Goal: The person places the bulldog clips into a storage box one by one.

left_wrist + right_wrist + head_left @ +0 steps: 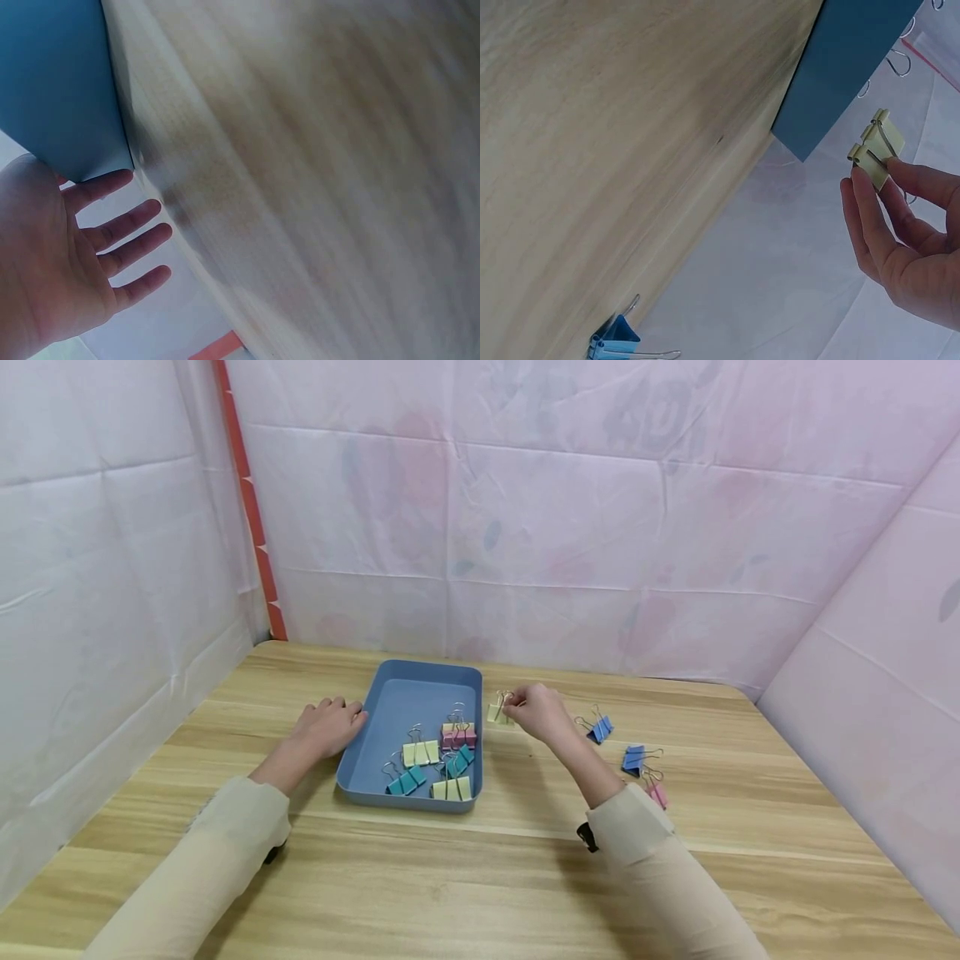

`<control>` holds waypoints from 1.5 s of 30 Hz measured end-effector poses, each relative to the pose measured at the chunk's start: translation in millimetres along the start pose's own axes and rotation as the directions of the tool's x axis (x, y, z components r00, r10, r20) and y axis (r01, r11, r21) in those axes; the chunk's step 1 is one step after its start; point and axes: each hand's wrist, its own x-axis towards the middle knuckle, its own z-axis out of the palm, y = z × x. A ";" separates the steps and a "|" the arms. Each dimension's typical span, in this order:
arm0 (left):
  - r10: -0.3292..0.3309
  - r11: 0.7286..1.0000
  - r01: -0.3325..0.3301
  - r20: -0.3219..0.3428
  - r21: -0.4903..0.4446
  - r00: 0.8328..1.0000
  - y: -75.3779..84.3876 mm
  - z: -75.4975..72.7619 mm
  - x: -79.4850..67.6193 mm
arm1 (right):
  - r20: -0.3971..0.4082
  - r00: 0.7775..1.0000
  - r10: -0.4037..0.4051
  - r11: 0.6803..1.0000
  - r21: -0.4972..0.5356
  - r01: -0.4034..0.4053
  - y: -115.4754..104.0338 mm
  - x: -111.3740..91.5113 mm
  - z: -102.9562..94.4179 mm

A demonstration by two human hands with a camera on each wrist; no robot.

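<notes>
My right hand (542, 713) pinches a yellow binder clip (876, 150) between thumb and fingers, lifted off the table just right of the tray. In the head view that clip (497, 713) has its wire handles pointing up. The blue-grey tray (378, 798) holds several binder clips toward its near right part: yellow ones (421, 752), teal ones (407, 781) and a pink one (458, 738). At the tray's left side lies my left hand (324, 727), fingers extended, thumb side against the tray wall (75, 97).
Right of my right hand lie two blue binder clips (599, 729) (633, 760) and a pink binder clip (657, 793), partly behind the sleeve. Patterned white sheeting (555, 527) walls in the wooden table (420, 893) at the back and sides.
</notes>
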 end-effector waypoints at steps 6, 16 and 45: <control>-0.005 1.000 0.006 0.008 -0.007 1.000 1.1 0.1 -0.2 | -0.028 1.000 -0.005 1.000 0.016 0.005 -2.6 5.1 4.1; -0.001 1.000 0.001 0.007 -0.001 1.000 1.5 -1.1 -0.6 | -0.073 0.997 -0.036 0.999 0.013 0.037 -6.5 14.1 12.3; -0.009 1.000 0.009 0.025 -0.016 1.000 1.8 -2.3 -3.2 | -0.102 0.994 -0.032 0.997 0.068 0.039 -17.6 41.5 32.9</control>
